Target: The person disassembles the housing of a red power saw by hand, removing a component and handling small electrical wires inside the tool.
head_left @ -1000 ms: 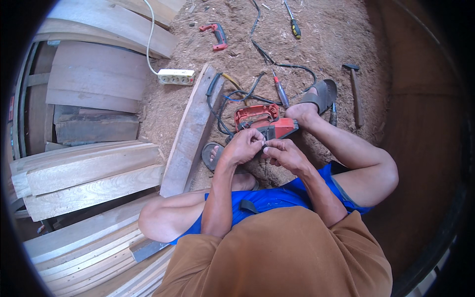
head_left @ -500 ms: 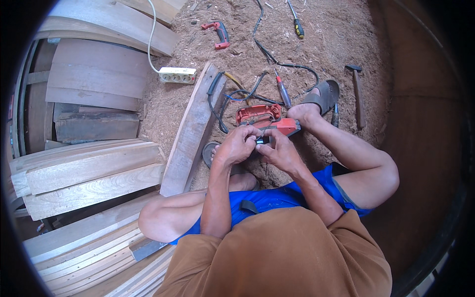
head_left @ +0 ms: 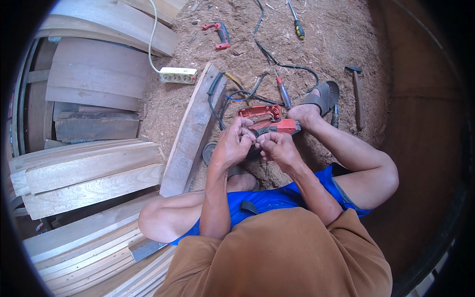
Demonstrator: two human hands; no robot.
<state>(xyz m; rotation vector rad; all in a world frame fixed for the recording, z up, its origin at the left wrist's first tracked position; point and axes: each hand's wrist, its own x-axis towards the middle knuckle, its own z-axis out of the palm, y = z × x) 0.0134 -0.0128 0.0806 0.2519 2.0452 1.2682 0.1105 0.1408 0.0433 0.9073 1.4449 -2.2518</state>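
Observation:
A red power tool with its handle housing opened lies on the ground between my legs. Just on the near side of it, my left hand is closed, its fingertips around a small dark part. My right hand pinches with thumb and fingers right beside that part; what it grips is too small to make out. The fingertips of both hands almost meet. Behind the tool, a dark cable with loose wire ends lies against a wooden beam.
A red-handled screwdriver lies beyond the tool, and a hammer at the right. Farther off are a red-and-black handle cover, a yellow-black screwdriver and a white power strip. Stacked boards fill the left side.
My left hand has shifted slightly left and up, and my right hand's fingers have curled in more. A shiny small piece between the fingertips no longer shows.

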